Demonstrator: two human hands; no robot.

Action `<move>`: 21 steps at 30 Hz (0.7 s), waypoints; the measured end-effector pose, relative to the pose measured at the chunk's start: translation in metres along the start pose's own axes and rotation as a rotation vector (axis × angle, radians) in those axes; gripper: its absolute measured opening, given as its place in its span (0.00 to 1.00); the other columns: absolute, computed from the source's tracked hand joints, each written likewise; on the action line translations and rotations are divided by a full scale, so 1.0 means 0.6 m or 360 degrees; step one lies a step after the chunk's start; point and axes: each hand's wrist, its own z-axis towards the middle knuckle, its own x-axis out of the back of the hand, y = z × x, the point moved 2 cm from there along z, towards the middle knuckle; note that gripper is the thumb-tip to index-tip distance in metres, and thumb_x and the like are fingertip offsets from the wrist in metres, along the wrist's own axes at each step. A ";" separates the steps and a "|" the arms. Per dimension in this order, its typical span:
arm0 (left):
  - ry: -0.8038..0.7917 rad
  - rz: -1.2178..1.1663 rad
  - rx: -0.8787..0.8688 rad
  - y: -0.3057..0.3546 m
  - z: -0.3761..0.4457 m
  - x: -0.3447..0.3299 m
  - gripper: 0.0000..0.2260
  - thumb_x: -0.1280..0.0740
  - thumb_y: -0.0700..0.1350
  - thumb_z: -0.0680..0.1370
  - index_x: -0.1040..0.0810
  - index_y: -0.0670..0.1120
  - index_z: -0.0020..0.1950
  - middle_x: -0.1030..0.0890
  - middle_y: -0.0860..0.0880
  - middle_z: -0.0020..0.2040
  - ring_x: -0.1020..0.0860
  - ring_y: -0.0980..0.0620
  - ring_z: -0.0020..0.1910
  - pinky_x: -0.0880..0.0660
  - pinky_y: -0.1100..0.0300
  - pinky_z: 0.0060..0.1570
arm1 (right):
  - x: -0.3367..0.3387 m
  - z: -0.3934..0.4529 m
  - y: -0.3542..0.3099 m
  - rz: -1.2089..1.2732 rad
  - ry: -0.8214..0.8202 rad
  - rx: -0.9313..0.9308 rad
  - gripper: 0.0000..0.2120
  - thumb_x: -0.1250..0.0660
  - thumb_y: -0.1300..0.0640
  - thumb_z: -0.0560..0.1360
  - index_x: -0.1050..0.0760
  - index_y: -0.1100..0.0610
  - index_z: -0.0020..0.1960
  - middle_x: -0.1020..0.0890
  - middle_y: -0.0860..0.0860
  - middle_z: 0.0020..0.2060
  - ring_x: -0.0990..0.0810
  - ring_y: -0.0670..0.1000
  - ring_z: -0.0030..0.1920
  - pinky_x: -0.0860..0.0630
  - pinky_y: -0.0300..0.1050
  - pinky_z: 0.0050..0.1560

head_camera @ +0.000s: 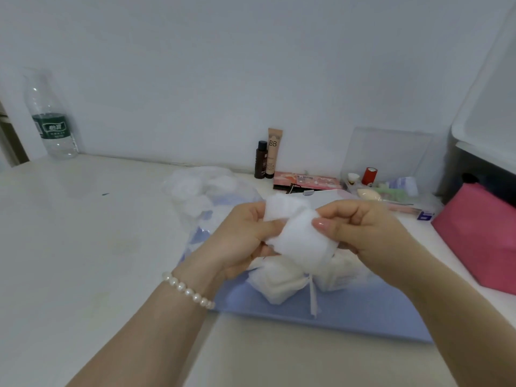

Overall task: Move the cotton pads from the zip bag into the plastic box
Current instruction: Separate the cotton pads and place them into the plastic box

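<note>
Cotton pads, white, soft and square (300, 241), held as a small stack above the clear plastic box with the pale blue base (363, 317), pinched from both sides. Left hand (245, 236) curled round the stack's left edge, a pearl bracelet (187, 289) at the wrist. Right hand (360, 227) gripping the right edge, thumb pressed flat on the top pad. More white pads (282, 277) already lying in the box, directly under the hands, split by a thin white divider (312, 297). Clear crumpled zip bag (201, 188) just behind and to the left, touching the box's far left corner, some pads left inside. Wide bare white tabletop (83, 233) open to the left and front. Crowded on the right: a pink pouch (480, 238) close to the box's right edge, a clear organiser of small cosmetics (391, 185) behind. Against the wall, a dark small bottle (261, 160) beside a beige BB cream tube (274, 152), a pink flat palette (307, 181) next to them. Far left, well apart, a clear water bottle with a green label (50, 118).
</note>
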 end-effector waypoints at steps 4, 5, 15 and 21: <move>-0.0261 0.0111 0.0120 -0.021 -0.004 -0.023 0.14 0.37 0.25 0.73 0.22 0.37 0.55 0.19 0.42 0.48 0.19 0.48 0.46 0.19 0.56 0.46 | 0.007 0.001 -0.012 -0.0028 -0.0018 -0.0008 0.05 0.31 0.63 0.66 0.18 0.56 0.36 0.20 0.52 0.26 0.28 0.50 0.21 0.29 0.38 0.20; -0.0312 0.0118 0.0144 -0.024 -0.005 -0.025 0.16 0.38 0.24 0.72 0.23 0.37 0.56 0.19 0.41 0.50 0.20 0.46 0.49 0.20 0.54 0.48 | 0.008 0.002 -0.012 -0.0129 0.0030 0.0022 0.06 0.32 0.65 0.69 0.18 0.56 0.37 0.20 0.51 0.25 0.29 0.49 0.19 0.30 0.37 0.19; -0.0629 -0.0261 0.0311 -0.012 -0.011 -0.017 0.24 0.35 0.30 0.58 0.21 0.35 0.54 0.19 0.39 0.49 0.20 0.45 0.49 0.22 0.52 0.51 | 0.005 0.004 -0.015 -0.0532 0.0230 0.0233 0.11 0.31 0.66 0.72 0.21 0.51 0.36 0.21 0.53 0.29 0.31 0.46 0.16 0.33 0.37 0.18; -0.0404 -0.0266 0.0340 -0.015 -0.009 -0.025 0.15 0.31 0.44 0.70 0.22 0.40 0.54 0.17 0.42 0.50 0.18 0.47 0.47 0.21 0.53 0.48 | 0.000 -0.001 -0.018 -0.0488 0.0170 0.0226 0.12 0.35 0.67 0.74 0.21 0.51 0.38 0.20 0.50 0.34 0.29 0.43 0.17 0.33 0.34 0.18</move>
